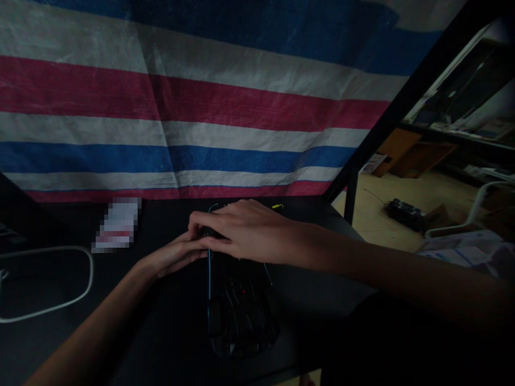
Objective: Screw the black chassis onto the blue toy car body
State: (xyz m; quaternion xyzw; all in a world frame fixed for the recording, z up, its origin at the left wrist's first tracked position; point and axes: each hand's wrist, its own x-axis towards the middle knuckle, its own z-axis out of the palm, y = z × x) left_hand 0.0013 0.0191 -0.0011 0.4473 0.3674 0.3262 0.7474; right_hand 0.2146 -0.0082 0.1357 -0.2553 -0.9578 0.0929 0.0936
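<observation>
A long black object [243,316], apparently a model car, lies lengthwise on the dark desk [161,332], with a thin blue line along its left edge and a small red spot on top. My left hand [177,254] is against its far left side, fingers closed there and partly covered by my other hand. Across the far end reaches my right hand [237,228], thumb and bent forefinger brought together beside the left fingertips. What that pinch holds is hidden. Dim light obscures the detail of the black object.
Striped woven sheeting [241,107] hangs behind the desk. A blurred-out packet or phone [118,225] lies at the left, near a white wire loop [90,273]. Something small and yellow [277,206] is behind my right hand. Another black object [404,212] sits on the floor.
</observation>
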